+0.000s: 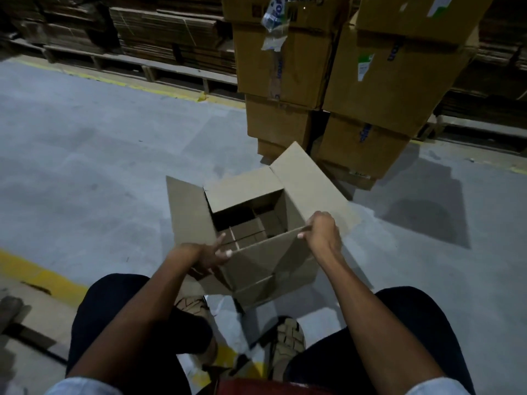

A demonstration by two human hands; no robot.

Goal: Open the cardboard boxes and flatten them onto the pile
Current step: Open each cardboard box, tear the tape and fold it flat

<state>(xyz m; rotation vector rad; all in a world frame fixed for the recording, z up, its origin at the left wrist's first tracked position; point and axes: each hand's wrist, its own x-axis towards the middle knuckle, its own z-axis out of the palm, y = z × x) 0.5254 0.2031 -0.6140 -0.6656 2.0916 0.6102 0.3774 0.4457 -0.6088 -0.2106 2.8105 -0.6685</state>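
Note:
A brown cardboard box (251, 263) stands open on the grey floor between my knees, its top flaps spread outward and its bottom flaps visible inside. My right hand (322, 230) grips the near right corner of the box's top rim, fingers curled over the edge. My left hand (208, 253) is at the near left corner, fingers extended against the rim and thumb on the outer wall. Tall stacks of closed cardboard boxes (288, 67) stand just behind the open box.
Flattened cardboard (171, 32) lies piled on wooden pallets along the back wall. Yellow floor lines (42, 276) run at the left and far back. My sandalled feet (288, 340) sit just below the box. Flat cardboard (17, 337) lies at the lower left.

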